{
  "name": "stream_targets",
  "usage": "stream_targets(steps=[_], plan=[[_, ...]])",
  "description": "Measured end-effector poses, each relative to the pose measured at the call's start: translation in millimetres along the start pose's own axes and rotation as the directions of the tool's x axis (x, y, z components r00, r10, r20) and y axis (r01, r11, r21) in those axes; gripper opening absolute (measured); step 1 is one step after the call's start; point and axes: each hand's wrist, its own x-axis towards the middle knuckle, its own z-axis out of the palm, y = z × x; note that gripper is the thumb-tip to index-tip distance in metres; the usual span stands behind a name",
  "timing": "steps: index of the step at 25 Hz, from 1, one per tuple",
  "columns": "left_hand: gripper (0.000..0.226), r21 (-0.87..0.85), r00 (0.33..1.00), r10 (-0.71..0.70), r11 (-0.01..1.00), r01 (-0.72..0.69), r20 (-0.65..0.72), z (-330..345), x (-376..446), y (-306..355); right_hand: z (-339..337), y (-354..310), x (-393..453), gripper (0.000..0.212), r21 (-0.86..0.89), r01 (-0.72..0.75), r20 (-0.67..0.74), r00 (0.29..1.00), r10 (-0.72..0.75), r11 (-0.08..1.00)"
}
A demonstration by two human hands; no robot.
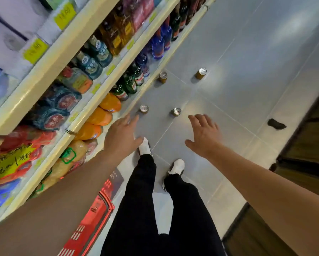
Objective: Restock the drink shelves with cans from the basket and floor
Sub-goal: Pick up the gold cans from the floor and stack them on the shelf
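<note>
I'm in a shop aisle: shelves of bottles with yellow, probably price, tags, tiled floor.

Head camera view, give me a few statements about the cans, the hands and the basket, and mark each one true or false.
1. Four cans stand upright on the floor. True.
2. The left hand grips a can. False: it is open and empty.
3. The right hand is open, fingers spread. True.
4. The red basket sits right of the legs. False: it is to their left, beside the shelves.
5. One can lies tipped over. False: all stand upright.
</note>
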Motion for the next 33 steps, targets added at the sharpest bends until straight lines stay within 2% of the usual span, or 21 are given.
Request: stream_targets(steps=[4,8,11,16,19,22,25,28,30,33], plan=[[0.075,-0.019,0.998,0.061,0.998,-0.061,0.002,12,60,-18,23,-1,55,0.086,-0.03,-0.032,0.054,0.998,0.034,0.999],[0.075,-0.066,0.999,0.027,0.998,-0.024,0.045,57,120,-35,57,-2,122,0.083,-0.019,-0.024,0.079,0.997,0.025,1.0],[0.073,-0.115,0.997,-0.02,0.993,0.028,0.074,113,168,-52,108,2,188,0.085,0.037,0.017,0.081,0.996,-0.02,0.999],[0.073,-0.122,0.991,-0.075,0.989,0.088,0.106,227,248,-92,208,30,290,0.086,0.058,-0.008,0.108,0.994,0.002,0.998],[0.074,-0.149,0.984,-0.154,0.975,0.166,0.085,307,294,-123,278,55,343,0.083,0.083,-0.035,0.103,0.994,0.027,0.996],[0.079,-0.145,0.977,-0.209,0.966,0.213,0.037,364,339,-144,333,81,386,0.082,0.132,-0.083,0.04,0.996,0.079,0.988],[0.081,-0.155,0.985,-0.175,0.973,0.173,0.006,398,377,-156,370,103,417,0.086,0.174,-0.151,-0.013,0.988,0.155,0.973],[0.08,-0.061,0.996,-0.086,0.994,0.087,0.015,424,405,-158,400,119,432,0.085,0.227,-0.165,0.007,0.986,0.167,0.96],[0.078,-0.031,0.995,-0.095,0.995,0.095,0.003,434,417,-159,410,123,437,0.082,0.29,-0.152,0.004,0.987,0.158,0.945],[0.073,-0.094,0.994,-0.104,0.99,0.101,-0.028,435,422,-163,413,127,443,0.074,0.291,-0.134,-0.048,0.987,0.154,0.947]])
